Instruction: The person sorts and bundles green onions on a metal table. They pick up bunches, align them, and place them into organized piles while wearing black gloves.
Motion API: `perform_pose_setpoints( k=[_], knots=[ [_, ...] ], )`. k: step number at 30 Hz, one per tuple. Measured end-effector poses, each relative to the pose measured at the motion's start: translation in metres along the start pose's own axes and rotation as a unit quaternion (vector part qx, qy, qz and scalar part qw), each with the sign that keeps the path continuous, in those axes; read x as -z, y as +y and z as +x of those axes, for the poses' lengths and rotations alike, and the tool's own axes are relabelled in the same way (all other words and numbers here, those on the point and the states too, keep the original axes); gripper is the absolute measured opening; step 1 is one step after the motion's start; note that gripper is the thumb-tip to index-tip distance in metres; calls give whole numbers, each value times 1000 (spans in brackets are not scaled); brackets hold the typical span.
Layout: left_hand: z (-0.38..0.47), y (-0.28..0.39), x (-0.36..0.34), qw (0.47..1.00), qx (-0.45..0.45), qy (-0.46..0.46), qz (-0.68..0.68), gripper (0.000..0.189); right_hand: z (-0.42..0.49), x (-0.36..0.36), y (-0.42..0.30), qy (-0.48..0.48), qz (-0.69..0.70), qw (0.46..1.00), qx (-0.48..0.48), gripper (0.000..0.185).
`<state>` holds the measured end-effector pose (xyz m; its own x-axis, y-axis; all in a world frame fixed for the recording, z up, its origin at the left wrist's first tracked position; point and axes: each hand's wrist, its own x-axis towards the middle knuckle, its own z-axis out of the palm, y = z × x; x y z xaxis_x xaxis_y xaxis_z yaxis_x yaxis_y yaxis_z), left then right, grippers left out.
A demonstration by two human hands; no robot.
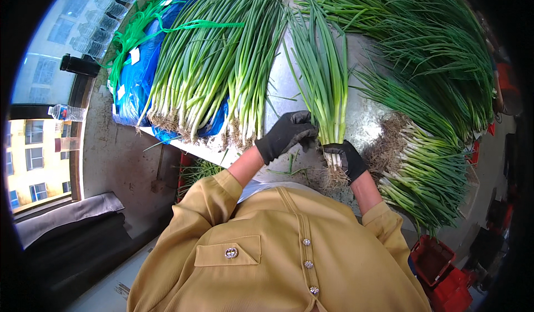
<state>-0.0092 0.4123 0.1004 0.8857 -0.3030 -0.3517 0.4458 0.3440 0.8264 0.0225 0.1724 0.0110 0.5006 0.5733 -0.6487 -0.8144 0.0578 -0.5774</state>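
Note:
A bunch of green onions (329, 82) lies in front of me, its leaves pointing away and its roots towards my body. My right hand (348, 157), in a black glove, is closed around the white stems just above the roots. On the bunch's left side is my left hand (290, 134), also gloved in black, its fingers bent close to the stems. Whether those fingers pinch anything is not clear. Under the bunch is a metal tabletop (288, 74) with scraps of leaf on it.
Sorted green onions (200, 70) lie at left, partly over blue plastic bags (139, 76) with green mesh ties (129, 41). A heap of green onions (417, 32) covers the right, with a rooty pile (429, 174) nearer. Red crates (434, 257) stand low right. Bottles (100, 20) line the window.

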Motion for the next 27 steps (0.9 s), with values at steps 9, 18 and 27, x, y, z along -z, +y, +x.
perform_pose_setpoints(
  k=[9,18,27],
  knots=[
    [-28,-23,42,907,55,34,416,15,-13,1,7,21,9,1000,-19,34],
    [-184,-58,152,534,302,-279,738,16,-15,-2,6,63,-71,995,-8,34],
    [-88,-16,65,880,111,-43,460,21,-39,-2,-5,-65,65,996,-5,44]
  ],
)
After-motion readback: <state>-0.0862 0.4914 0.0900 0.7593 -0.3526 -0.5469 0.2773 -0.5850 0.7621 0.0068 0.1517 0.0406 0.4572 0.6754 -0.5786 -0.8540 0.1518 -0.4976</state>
